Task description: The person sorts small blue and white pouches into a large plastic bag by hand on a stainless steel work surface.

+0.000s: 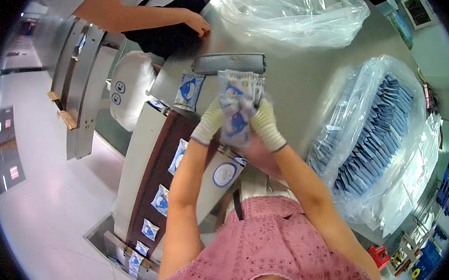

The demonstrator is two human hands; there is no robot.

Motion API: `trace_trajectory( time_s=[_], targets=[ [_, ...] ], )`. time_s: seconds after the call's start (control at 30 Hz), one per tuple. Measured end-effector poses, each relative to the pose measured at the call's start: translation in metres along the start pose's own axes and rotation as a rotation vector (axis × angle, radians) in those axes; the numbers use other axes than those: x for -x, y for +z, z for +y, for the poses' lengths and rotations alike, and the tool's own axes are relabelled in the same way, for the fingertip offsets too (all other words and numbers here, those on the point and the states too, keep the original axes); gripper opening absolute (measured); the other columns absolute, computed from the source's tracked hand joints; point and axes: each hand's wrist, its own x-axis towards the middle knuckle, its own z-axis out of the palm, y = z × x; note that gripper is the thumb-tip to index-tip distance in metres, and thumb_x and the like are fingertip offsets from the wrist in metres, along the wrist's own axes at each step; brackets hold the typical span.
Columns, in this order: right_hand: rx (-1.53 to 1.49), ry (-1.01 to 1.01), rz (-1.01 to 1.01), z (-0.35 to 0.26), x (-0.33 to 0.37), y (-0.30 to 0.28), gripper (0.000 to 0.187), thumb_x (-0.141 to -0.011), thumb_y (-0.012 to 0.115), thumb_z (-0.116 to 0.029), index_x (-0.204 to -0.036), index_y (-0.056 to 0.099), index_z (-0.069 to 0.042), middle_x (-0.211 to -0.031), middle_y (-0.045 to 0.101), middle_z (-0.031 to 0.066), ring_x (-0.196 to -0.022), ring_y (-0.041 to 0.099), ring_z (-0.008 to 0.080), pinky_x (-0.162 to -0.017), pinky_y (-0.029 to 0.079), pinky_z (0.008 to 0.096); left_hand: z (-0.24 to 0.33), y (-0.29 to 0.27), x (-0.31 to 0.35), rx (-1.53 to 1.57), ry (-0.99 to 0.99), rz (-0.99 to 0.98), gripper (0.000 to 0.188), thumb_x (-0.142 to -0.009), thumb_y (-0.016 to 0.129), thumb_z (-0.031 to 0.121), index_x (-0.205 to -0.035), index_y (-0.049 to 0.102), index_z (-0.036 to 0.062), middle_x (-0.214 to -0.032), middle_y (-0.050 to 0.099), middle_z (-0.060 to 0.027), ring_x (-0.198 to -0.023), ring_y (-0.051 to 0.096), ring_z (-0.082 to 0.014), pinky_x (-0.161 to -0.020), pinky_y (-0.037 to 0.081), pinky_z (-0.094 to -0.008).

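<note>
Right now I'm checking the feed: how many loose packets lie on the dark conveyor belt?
4: packets on the conveyor belt at and; others may be hidden under the left forearm.

Glossy white floor [48, 200], grey table [302, 72].

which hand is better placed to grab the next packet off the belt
Left, probably. Both gloved hands hold the stack of packets, but the left hand is on the side of the belt and the loose packet; the right hand is farther away.
</note>
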Motion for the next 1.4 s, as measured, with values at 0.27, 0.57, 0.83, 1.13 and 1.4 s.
trace_trajectory(
  time_s=[0.27,0.57,0.83,1.13,1.4],
  targets=[
    [-0.358,-0.149,0.09,-0.008,0.008,-0.048,0.062,-0.073,0.066,-0.036,-0.119,0.04,-0.002,-0.109,0.052,0.0131,-0.093,0.05,0.0184,-0.082,0.043,0.0305,-0.032,0.077,-0.028,0.885,0.113,-0.425,0.036,-0.087,0.047,0.026,-0.117,0.045,0.0048,-0.106,0.055,-0.0101,-0.084,0.058,-0.0172,-0.07,0.051,-0.0295],
    [-1.18,0.273,0.064,0.047,0.07,-0.07,0.082,-0.077,0.037,-0.07,-0.125,0.041,-0.004,-0.116,0.051,0.0126,-0.105,0.051,0.0267,-0.092,0.042,0.039,-0.08,0.099,0.015,0.874,-0.471,-0.125,0.072,-0.082,0.029,0.066,-0.126,0.04,0.0097,-0.124,0.046,-0.0128,-0.113,0.045,-0.0304,-0.095,0.038,-0.0475],
    [-1.23,0.156,0.165,-0.055,0.122,-0.122,0.082,-0.079,0.033,-0.07,-0.126,0.039,-0.003,-0.12,0.046,0.0124,-0.111,0.044,0.0236,-0.098,0.034,0.0354,0.004,0.156,0.047,-0.282,0.015,-0.526,0.071,-0.074,0.045,0.061,-0.124,0.041,0.0118,-0.127,0.045,-0.0077,-0.113,0.046,-0.0235,-0.099,0.032,-0.0441],
    [0.581,0.15,-0.204,-0.052,0.206,-0.233,0.058,-0.075,0.056,-0.045,-0.109,0.05,0.002,-0.103,0.056,0.0183,-0.093,0.055,0.0315,-0.082,0.042,0.0407,0.056,0.288,0.017,-0.032,0.28,-0.449,0.027,-0.065,0.07,0.011,-0.091,0.061,0.008,-0.101,0.061,-0.0057,-0.098,0.055,-0.0205,-0.091,0.041,-0.0364],
    [0.926,0.043,-0.332,-0.067,0.271,-0.231,0.013,-0.071,0.056,-0.011,-0.08,0.061,-0.003,-0.07,0.063,0.0147,-0.067,0.063,0.0296,-0.058,0.049,0.0398,0.028,0.328,0.031,0.166,-0.345,-0.701,0.062,-0.072,0.068,0.021,-0.123,0.037,0.0091,-0.12,0.05,-0.0087,-0.108,0.05,-0.0275,-0.092,0.042,-0.0407]
  ],
)
